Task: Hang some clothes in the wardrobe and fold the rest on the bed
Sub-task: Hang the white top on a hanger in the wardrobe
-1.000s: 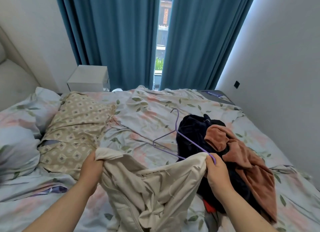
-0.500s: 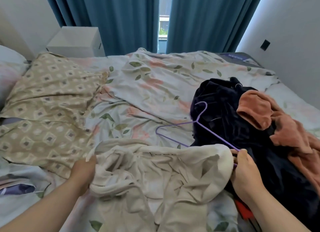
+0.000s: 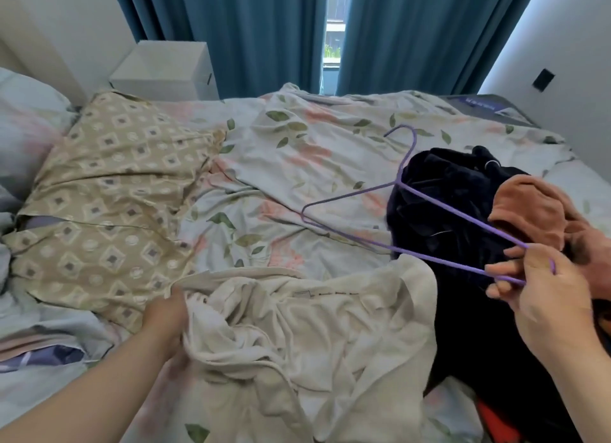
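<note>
A cream garment (image 3: 307, 330) lies crumpled on the bed (image 3: 297, 151) in front of me. My left hand (image 3: 165, 320) grips its left edge. My right hand (image 3: 545, 297) holds the right corner of a thin purple hanger (image 3: 380, 217), lifted over the bed with its hook pointing away from me; the hand no longer touches the cream garment. A dark navy garment (image 3: 463, 211) is heaped at the right, with a rust-brown garment (image 3: 532, 208) on top of it. Something red (image 3: 496, 422) peeks from under the pile.
A beige patterned pillow (image 3: 109, 194) lies at the left, a pale pillow (image 3: 26, 112) beyond it. A white bedside cabinet (image 3: 165, 69) stands behind the bed before teal curtains (image 3: 251, 36). A white wall (image 3: 575, 55) runs along the right side.
The cream garment was lowered from the air onto the bed. My right hand let go of its corner and lifted the purple hanger clear to the right. My left hand kept its grip.
</note>
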